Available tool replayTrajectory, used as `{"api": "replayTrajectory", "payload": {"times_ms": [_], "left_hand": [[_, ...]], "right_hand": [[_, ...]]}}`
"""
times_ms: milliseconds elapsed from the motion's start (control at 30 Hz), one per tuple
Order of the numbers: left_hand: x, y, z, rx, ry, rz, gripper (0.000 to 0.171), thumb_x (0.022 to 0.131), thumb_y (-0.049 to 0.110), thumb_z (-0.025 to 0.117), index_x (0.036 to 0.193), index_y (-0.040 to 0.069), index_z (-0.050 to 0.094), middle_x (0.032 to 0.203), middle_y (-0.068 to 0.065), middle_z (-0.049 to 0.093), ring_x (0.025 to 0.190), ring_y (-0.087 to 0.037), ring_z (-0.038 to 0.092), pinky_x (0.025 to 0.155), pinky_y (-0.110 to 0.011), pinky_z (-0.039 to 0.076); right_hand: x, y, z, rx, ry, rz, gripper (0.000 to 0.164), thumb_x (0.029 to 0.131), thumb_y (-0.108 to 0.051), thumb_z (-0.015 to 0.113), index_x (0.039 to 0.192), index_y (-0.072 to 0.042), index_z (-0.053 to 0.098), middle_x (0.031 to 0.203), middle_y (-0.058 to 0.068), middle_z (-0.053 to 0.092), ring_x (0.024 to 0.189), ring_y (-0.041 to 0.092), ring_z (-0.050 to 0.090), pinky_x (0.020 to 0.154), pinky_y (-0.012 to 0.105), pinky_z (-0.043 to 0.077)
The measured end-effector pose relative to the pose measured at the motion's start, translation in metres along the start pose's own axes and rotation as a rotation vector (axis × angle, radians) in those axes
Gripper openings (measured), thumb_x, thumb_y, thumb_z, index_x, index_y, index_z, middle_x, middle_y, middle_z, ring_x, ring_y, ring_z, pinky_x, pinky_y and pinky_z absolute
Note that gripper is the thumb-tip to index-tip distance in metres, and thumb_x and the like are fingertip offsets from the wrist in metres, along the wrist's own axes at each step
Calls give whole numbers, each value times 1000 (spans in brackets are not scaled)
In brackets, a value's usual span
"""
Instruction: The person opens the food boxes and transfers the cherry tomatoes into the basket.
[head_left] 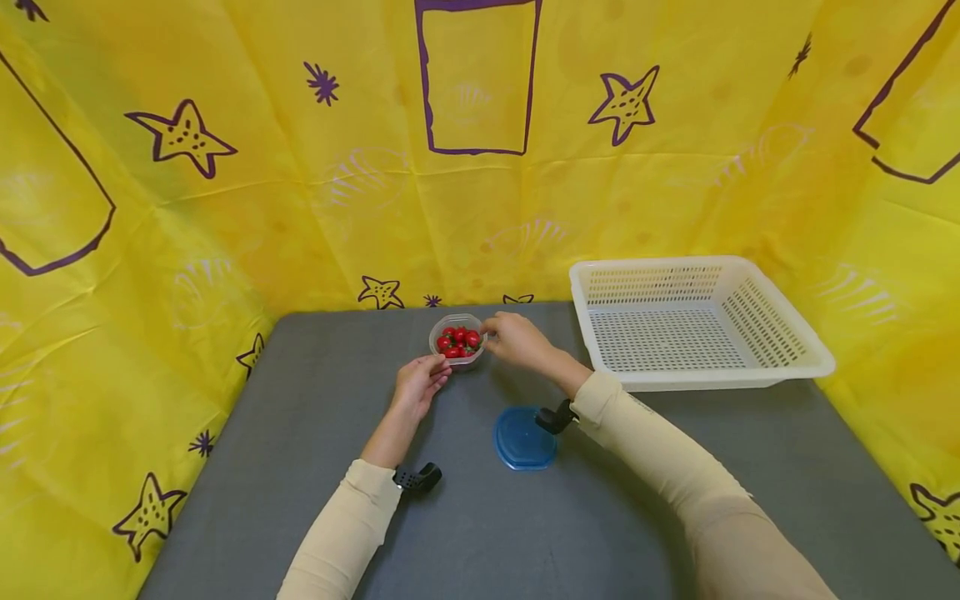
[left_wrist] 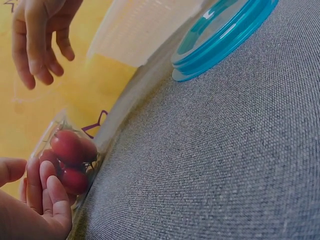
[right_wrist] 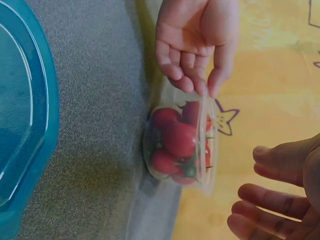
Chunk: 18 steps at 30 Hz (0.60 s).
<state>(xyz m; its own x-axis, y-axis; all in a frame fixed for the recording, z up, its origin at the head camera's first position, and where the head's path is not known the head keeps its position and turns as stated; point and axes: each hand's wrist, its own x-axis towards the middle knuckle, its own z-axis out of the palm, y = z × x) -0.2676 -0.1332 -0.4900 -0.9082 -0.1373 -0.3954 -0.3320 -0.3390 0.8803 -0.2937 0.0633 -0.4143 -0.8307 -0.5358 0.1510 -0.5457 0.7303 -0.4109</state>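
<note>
A small clear plastic container (head_left: 438, 328) with several red cherry tomatoes (head_left: 459, 340) in it stands near the table's back edge. My left hand (head_left: 418, 385) pinches its near rim between thumb and fingertips, as the right wrist view shows. At the container's right side is my right hand (head_left: 519, 340); in the right wrist view its fingers (right_wrist: 272, 202) are spread and loose, apart from the container, holding nothing. A blue lid (head_left: 523, 442) lies on the table nearer to me, partly below my right wrist.
A white perforated plastic basket (head_left: 697, 379) stands at the back right of the grey table (head_left: 330, 417). Yellow patterned cloth (head_left: 300, 200) hangs behind the table and along its sides. Black wrist cameras (head_left: 420, 477) sit on both wrists.
</note>
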Motion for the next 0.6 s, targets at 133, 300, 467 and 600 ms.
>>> {"api": "replayTrajectory", "payload": {"times_ms": [133, 300, 467, 600], "left_hand": [[1, -1, 0, 3, -2, 2, 7, 95, 11, 60, 96, 4, 61, 68, 7, 67, 65, -5, 65, 69, -21, 54], [1, -2, -1, 0, -1, 9, 7, 95, 11, 60, 94, 5, 62, 67, 7, 67, 65, -5, 65, 67, -20, 53], [0, -1, -1, -15, -4, 18, 6, 95, 10, 60, 90, 7, 62, 67, 7, 67, 64, -5, 65, 66, -19, 53], [-2, 0, -2, -20, -2, 18, 6, 94, 10, 61, 89, 7, 62, 67, 7, 67, 63, -5, 65, 66, -19, 54]], "right_hand": [[7, -2, 5, -20, -22, 5, 24, 90, -12, 67, 111, -1, 70, 108, 17, 69, 97, 28, 64, 88, 41, 53], [13, -4, 11, -52, -52, -17, 25, 91, -11, 66, 113, -2, 69, 108, 15, 68, 96, 26, 63, 87, 39, 53], [17, -6, 16, -90, -50, -40, 22, 90, -11, 67, 109, -2, 70, 103, 14, 68, 93, 27, 62, 83, 40, 53], [19, -6, 21, -152, -61, -38, 18, 90, -12, 67, 106, -4, 69, 102, 12, 66, 96, 29, 60, 80, 41, 53]]}}
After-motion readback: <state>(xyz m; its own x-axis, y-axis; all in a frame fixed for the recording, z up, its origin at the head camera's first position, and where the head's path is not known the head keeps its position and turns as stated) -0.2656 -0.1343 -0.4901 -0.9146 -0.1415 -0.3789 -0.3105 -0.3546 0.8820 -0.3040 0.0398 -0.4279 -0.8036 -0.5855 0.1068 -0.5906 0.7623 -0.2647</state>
